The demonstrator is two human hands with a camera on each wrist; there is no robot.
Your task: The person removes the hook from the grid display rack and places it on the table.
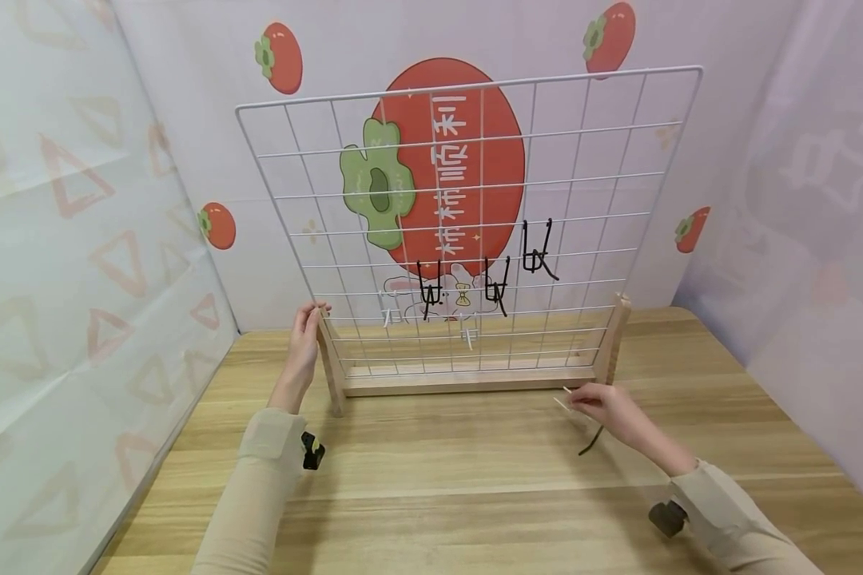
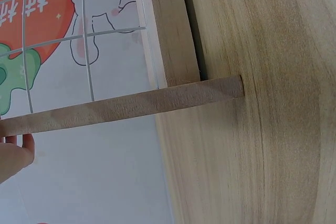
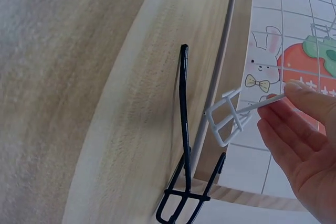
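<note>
A white wire grid panel (image 1: pixel 503 192) stands upright in a wooden stand (image 1: pixel 475 385). My left hand (image 1: pixel 304 343) grips the upper end of the stand's left wooden post (image 2: pixel 126 106). Between the thumb and fingers of my right hand (image 1: pixel 611 407), near the stand's right foot, is a small white wire hook (image 3: pixel 227 119), pinched by its prong and off the grid. Just below that hand a black wire hook (image 3: pixel 184 108) shows close to the stand, partly hidden by the hand in the head view.
Three black hooks, one of them higher (image 1: pixel 535 259), hang on the grid's middle and right. Two white hooks, one at the left (image 1: pixel 390 318), hang lower. A printed cloth (image 1: pixel 165 184) surrounds the wooden table (image 1: pixel 439 495).
</note>
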